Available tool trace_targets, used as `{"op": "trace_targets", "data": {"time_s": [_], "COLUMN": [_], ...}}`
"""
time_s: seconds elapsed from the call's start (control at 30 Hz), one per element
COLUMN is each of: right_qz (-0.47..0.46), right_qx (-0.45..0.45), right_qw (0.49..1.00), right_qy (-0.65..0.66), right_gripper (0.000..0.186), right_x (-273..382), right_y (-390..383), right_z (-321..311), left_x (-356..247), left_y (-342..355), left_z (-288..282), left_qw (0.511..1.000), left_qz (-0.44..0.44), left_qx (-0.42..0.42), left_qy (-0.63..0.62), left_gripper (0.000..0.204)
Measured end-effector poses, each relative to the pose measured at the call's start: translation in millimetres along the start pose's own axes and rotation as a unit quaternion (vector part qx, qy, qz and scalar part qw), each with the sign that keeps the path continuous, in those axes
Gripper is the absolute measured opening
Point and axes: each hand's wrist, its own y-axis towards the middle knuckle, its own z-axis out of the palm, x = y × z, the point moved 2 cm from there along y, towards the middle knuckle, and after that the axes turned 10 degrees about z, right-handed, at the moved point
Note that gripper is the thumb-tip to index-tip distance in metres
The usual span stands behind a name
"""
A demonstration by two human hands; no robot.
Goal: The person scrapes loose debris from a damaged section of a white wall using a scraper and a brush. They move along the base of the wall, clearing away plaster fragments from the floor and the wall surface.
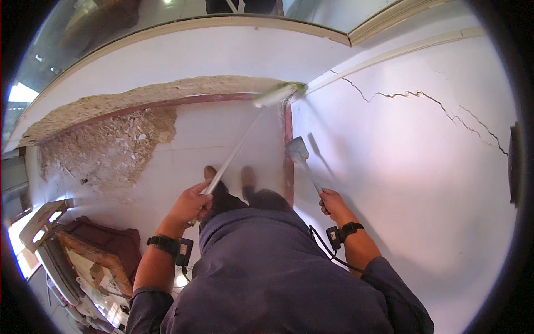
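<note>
My left hand (pixel 193 205) is closed around the pale, thin pole of a long-handled broom (pixel 236 150). Its whitish, green-edged head (pixel 276 95), blurred, is up at the corner where the two walls meet the floor. In my right hand (pixel 332 204) is the handle of a small shovel (pixel 298 149) with a flat grey blade. The blade is tilted up beside the right wall, near the dark red skirting (pixel 288 161), and casts a shadow on the wall. Whether it touches the wall I cannot tell.
Broken plaster and rubble (pixel 105 145) cover the floor at left, below a strip of bare rough wall (pixel 144 92). A jagged crack (pixel 414 93) runs across the white right wall (pixel 423 167). Wooden furniture (pixel 94 256) stands at lower left. A glass pane (pixel 167 11) is above the ledge.
</note>
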Motion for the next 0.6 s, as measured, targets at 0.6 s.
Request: {"op": "trace_targets", "data": {"time_s": [0.6], "right_qz": [-0.097], "right_qx": [-0.076], "right_qw": [0.987], "right_qy": [0.099], "right_gripper": [0.037], "right_x": [27.1], "right_y": [-67.2], "right_z": [-24.1], "left_x": [97.4], "left_y": [-96.8], "left_z": [-80.3], "left_qw": [0.956], "left_qz": [-0.064], "left_qx": [-0.272], "left_qy": [-0.094], "left_gripper": [0.056]}}
